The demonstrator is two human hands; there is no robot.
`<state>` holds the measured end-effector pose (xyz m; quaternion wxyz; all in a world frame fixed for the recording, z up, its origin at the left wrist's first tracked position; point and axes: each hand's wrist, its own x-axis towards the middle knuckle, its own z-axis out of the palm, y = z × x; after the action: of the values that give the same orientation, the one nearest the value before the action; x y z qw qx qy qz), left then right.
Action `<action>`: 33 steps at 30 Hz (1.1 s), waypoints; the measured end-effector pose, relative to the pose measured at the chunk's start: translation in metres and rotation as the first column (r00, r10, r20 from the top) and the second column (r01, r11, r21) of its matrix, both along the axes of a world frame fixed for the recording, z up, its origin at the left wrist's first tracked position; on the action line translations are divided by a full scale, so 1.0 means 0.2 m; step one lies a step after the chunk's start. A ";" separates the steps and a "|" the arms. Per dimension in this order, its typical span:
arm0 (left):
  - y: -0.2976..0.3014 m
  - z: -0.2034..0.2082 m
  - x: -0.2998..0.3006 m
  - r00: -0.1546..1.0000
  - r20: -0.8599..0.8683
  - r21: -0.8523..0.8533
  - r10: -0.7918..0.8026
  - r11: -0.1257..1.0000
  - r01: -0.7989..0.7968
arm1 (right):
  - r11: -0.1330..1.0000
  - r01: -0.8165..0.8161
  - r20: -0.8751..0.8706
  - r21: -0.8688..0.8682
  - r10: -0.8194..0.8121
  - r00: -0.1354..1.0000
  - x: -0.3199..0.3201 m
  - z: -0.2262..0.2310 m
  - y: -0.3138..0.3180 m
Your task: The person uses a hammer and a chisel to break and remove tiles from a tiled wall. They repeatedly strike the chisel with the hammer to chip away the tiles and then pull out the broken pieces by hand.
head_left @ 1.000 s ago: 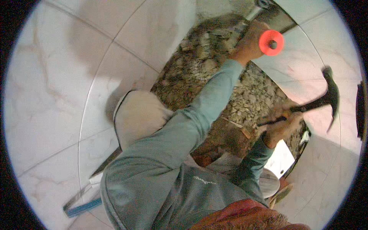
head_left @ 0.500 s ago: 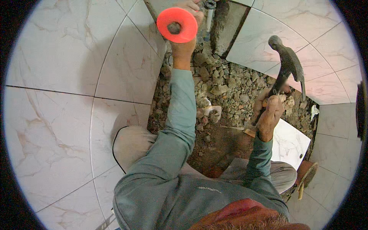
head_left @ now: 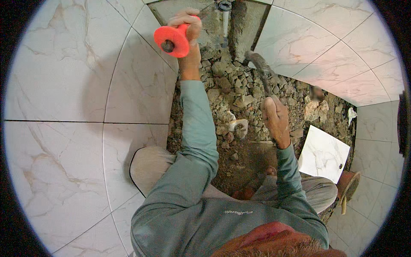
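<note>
My left hand point(head_left: 187, 26) is wrapped round the grip of a chisel with a bright orange-red round guard point(head_left: 173, 41). Its dark striking end sticks out of the guard toward me, and a thin dark shaft runs from the fist toward the far wall recess. In my right hand point(head_left: 276, 118) is the handle of a claw hammer point(head_left: 262, 70), its metal head blurred by motion above broken rubble point(head_left: 244, 100). Hammer and chisel are apart. Beyond my left hand a white pipe point(head_left: 225, 23) with a grey collar stands against bare cement.
Marbled tiles point(head_left: 60, 167) border the rubble at left, with more wall tiles point(head_left: 308, 38) at far right. A loose white tile with a small dark hole point(head_left: 324, 152) lies by my right knee, beside a brownish round container point(head_left: 349, 184). Crumpled paper point(head_left: 316, 109) rests on the debris.
The hammer has swung left and away from me, over the rubble. My left hand has shifted left, and the chisel has tilted so its guard shows side-on.
</note>
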<state>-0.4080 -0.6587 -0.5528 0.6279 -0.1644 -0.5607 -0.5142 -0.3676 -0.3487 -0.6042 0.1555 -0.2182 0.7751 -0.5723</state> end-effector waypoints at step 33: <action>-0.18 -0.24 -0.05 0.829 0.001 0.422 -0.559 0.752 0.507 | 0.675 0.090 -0.314 0.733 0.217 0.924 -0.12 -0.97 0.13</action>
<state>-0.4180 -0.6953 -0.6006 0.4377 -0.1510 -0.4103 -0.7857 -0.3918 -0.3223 -0.7983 0.0989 -0.2697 0.9455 -0.1535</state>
